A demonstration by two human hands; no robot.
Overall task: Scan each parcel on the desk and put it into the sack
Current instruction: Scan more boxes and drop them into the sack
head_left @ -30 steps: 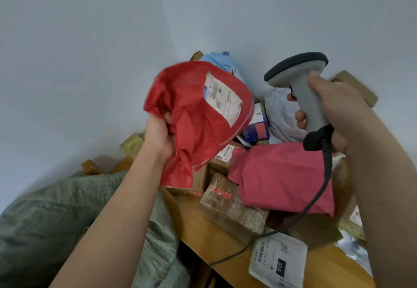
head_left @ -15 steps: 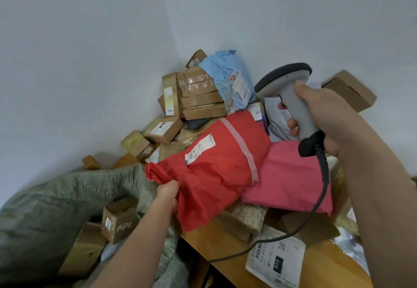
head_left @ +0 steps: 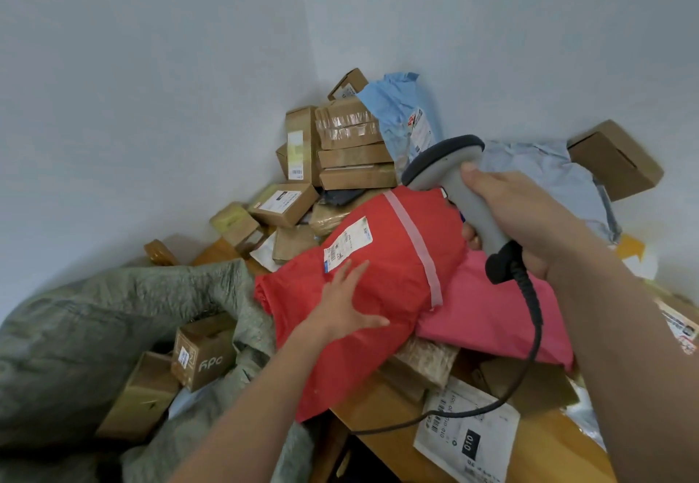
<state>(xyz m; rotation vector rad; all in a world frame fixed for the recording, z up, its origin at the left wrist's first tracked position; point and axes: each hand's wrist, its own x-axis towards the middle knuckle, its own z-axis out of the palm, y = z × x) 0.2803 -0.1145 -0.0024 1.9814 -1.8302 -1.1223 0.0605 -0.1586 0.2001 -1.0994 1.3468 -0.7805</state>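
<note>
My left hand [head_left: 342, 302] lies flat, fingers spread, on the red plastic mailer bag [head_left: 378, 293], mid-frame, overhanging the wooden bench [head_left: 382, 407] edge above the open grey-green woven sack [head_left: 94, 331] at lower left. My right hand [head_left: 529, 225] has its grip wrapped round the grey handheld barcode scanner [head_left: 459, 183], right of centre, head over the mailer's top end.

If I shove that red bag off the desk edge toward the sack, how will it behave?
The red bag looks soft and creased, so it would probably sag and flop. Its lower end already overhangs the desk by the sack, so it likely slides off easily.
</note>
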